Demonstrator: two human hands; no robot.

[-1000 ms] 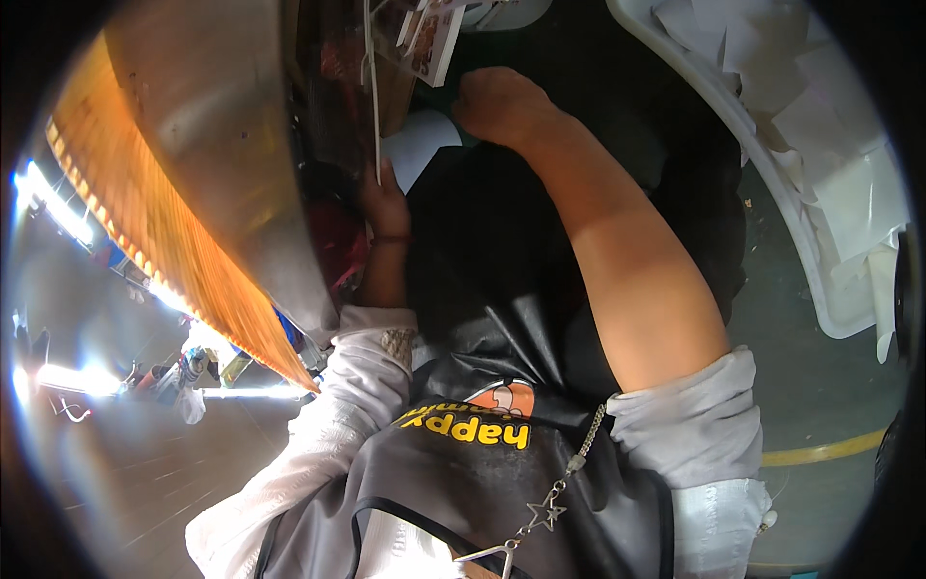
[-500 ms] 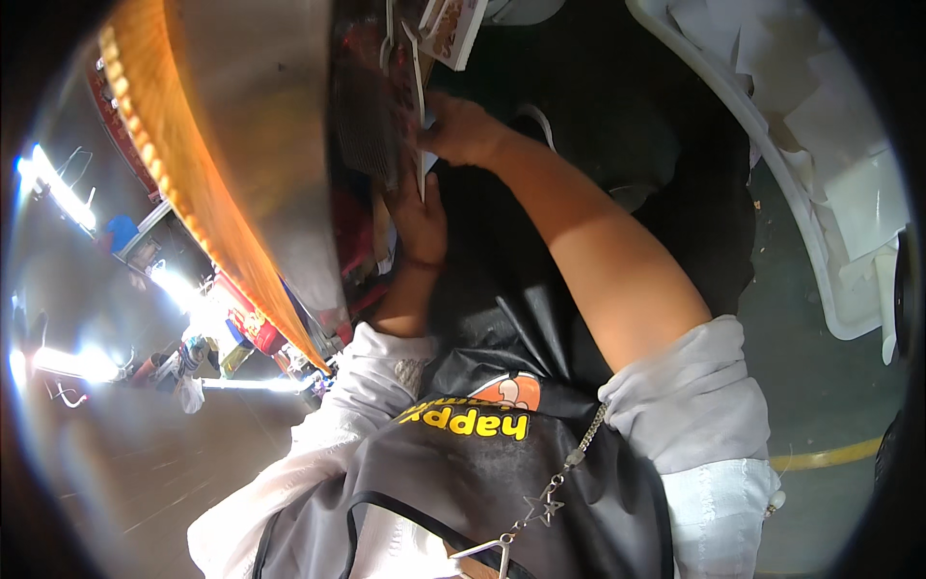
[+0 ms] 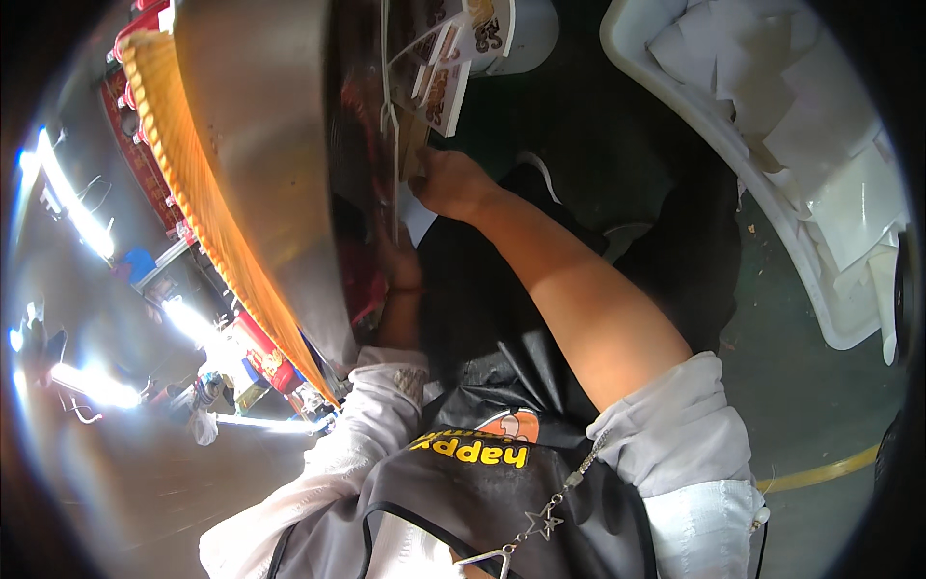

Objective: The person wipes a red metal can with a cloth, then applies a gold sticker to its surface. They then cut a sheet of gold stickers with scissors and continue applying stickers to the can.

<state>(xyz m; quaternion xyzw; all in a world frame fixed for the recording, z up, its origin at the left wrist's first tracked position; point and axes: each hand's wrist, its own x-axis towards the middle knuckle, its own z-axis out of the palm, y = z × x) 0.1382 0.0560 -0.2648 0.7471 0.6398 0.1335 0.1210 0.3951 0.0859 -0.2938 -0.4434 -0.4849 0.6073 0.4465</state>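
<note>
My right hand is closed beside the upright edge of a tan board. Its fingers curl inward, and whatever they may hold is hidden. Just below this hand, a white sheet pokes out next to the thin upright edge. In deep shadow, my left hand reaches in alongside the dark reflective surface, its fingers mostly hidden. White panels with brownish-red printing stand above my right hand.
A large grey curved surface with an orange ribbed edge fills the left. At the right stands a white bin holding white sheets. Behind the printed panels is a white round container.
The dark ribbed piece near my left hand no longer shows. My left hand has slipped deeper into shadow, its fingers less visible. My right hand is slightly lower, and more printed panels show.
</note>
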